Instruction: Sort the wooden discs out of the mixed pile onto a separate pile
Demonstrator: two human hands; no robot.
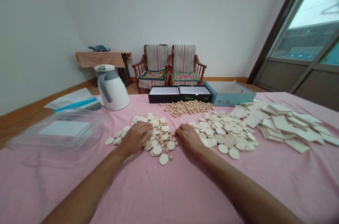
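Observation:
A mixed pile of pale round wooden discs and small wooden cubes lies between my two hands. My left hand rests on the pile's left side, fingers curled down among the discs; what is under them is hidden. My right hand is at the right edge of this pile, with its fingers bent and pressed together close to a few cubes. Whatever its fingertips hold, if anything, cannot be made out. To the right of that hand spreads a larger heap of discs.
Behind lie a cube heap, a black two-part box and a blue box. Square wooden tiles are heaped right. A white jug and clear plastic packaging stand left on the pink cloth.

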